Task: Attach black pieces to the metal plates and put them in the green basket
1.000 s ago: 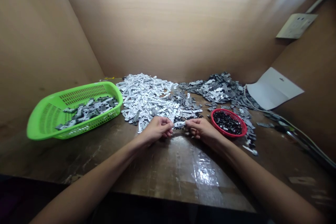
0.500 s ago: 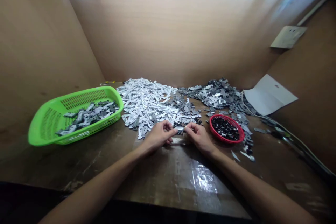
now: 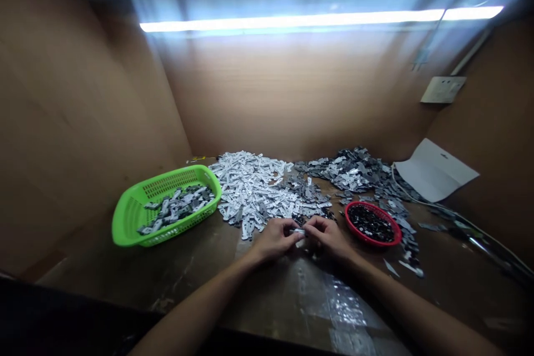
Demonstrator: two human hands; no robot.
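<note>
My left hand (image 3: pixel 276 239) and my right hand (image 3: pixel 328 235) meet over the near side of the metal piles. Between their fingertips is a small light-coloured metal piece (image 3: pixel 297 231). The left thumb and fingers pinch one end, and the right fingers close on the other, covering much of it. Just beyond the hands lies a heap of flat silvery-white metal plates (image 3: pixel 250 189) with holes. To the right of my right hand stands a round red basket (image 3: pixel 396 239) holding many tiny black parts (image 3: pixel 369 222).
On the left is a green slotted basket (image 3: pixel 125 233) with grey metal pieces in it. A heap of darker grey plates (image 3: pixel 354 167) lies at the back right. A white card (image 3: pixel 436 172), a cable (image 3: pixel 471 219) and a wall socket (image 3: pixel 443 90) are at the right.
The head view has tilted up and shifted left, so a bright light tube is now visible. My hands have come closer together around the metal piece, which shows less between them.
</note>
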